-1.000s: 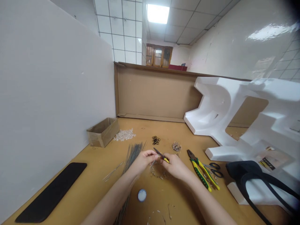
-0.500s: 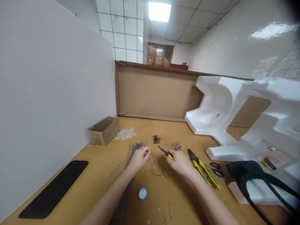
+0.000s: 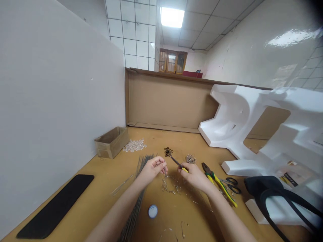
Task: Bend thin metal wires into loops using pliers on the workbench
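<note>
My right hand (image 3: 193,175) is closed round the yellow handles of slim, dark-jawed needle-nose pliers (image 3: 177,162); their tip points up and left toward a small pile of black rings (image 3: 168,152). Opposite, my left hand (image 3: 155,169) has thumb and fingers pinched together; a thin bit seems to show under the fingertips, too small to name. The hands are apart, above a scatter of bent wire pieces (image 3: 173,191). Beneath my left wrist lies a bundle of long grey wires (image 3: 133,215). A small clump of metal pieces (image 3: 190,158) sits just beyond my right hand.
Larger green-and-yellow pliers (image 3: 214,178) and scissors (image 3: 232,183) lie at right, near white foam (image 3: 229,124) and a black strap-like item (image 3: 264,188). Left are a cardboard box (image 3: 111,144), clear beads (image 3: 135,145) and a black pad (image 3: 58,205). A round blue-white lid (image 3: 152,211) lies in front.
My left hand has shifted slightly right, its fingertips turning downward. The needle-nose pliers stay in my right hand, their tip now nearer the black rings in view. The view has tilted slightly.
</note>
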`<move>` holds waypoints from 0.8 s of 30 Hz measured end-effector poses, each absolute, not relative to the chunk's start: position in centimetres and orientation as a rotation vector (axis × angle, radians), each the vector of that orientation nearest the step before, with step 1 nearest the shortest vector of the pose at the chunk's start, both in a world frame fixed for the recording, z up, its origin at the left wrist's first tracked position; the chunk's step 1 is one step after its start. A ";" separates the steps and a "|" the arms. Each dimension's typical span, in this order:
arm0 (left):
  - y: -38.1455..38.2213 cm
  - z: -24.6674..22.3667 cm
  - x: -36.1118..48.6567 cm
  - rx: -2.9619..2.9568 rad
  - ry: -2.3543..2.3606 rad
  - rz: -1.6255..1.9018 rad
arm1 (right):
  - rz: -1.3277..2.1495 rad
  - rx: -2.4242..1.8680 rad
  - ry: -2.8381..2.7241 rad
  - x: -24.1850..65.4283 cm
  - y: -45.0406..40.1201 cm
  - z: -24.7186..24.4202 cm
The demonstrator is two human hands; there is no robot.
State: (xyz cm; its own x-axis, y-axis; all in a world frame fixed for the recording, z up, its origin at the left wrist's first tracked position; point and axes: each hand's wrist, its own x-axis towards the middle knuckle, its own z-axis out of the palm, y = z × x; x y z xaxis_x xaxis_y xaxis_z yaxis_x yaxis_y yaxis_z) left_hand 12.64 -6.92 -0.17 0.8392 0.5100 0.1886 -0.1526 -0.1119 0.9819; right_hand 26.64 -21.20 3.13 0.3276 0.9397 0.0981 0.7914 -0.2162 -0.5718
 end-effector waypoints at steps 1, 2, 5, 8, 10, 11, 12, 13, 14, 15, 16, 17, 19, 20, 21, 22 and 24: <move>-7.2 0.3 12.5 1.579 0.277 0.573 | 0.387 -2.046 -1.523 26.6 -21.2 3.1; -7.5 0.7 12.4 1.573 0.271 0.577 | 0.402 -2.032 -1.525 26.5 -21.3 3.1; -8.2 1.4 12.3 1.571 0.280 0.622 | 0.420 -2.004 -1.530 26.1 -21.3 3.1; -8.7 1.7 12.2 1.553 0.291 0.646 | 0.432 -1.981 -1.550 25.5 -21.4 3.4; -8.9 1.8 12.2 1.524 0.296 0.630 | 0.424 -1.982 -1.571 25.2 -21.5 3.6; -9.1 1.9 12.1 1.508 0.301 0.618 | 0.409 -1.988 -1.583 25.0 -21.5 3.7; -9.2 2.0 12.1 1.497 0.304 0.603 | 0.385 -1.998 -1.595 24.9 -21.5 3.9; -9.3 2.1 12.1 1.491 0.307 0.586 | 0.355 -2.011 -1.604 24.7 -21.5 4.0; -9.5 2.2 12.0 1.493 0.310 0.567 | 0.319 -2.026 -1.610 24.6 -21.6 4.1; -9.6 2.3 12.0 1.501 0.314 0.549 | 0.289 -2.039 -1.617 24.5 -21.6 4.2; -9.8 2.4 12.1 1.512 0.319 0.531 | 0.265 -2.052 -1.624 24.3 -21.6 4.3; -10.0 2.4 12.1 1.521 0.330 0.518 | 0.252 -2.062 -1.633 24.2 -21.6 4.4; -10.3 2.4 12.2 1.526 0.356 0.506 | 0.241 -2.070 -1.652 24.1 -21.7 4.5; -10.4 2.4 12.3 1.524 0.367 0.501 | 0.239 -2.072 -1.660 24.0 -21.7 4.5; -10.5 2.3 12.3 1.521 0.377 0.497 | 0.237 -2.076 -1.665 24.0 -21.7 4.5; -10.6 2.3 12.4 1.520 0.386 0.492 | 0.234 -2.083 -1.668 24.0 -21.7 4.4; -10.7 2.3 12.4 1.517 0.399 0.482 | 0.225 -2.106 -1.676 24.0 -21.7 4.3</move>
State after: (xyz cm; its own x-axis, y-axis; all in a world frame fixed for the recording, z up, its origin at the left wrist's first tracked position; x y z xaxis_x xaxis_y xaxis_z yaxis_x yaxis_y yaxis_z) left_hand 12.41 -10.66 2.32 0.8442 0.5338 0.0481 -0.0527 -0.0067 0.9986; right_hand 24.04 -21.71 4.26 0.2535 0.9570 0.1409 0.8860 -0.1713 -0.4309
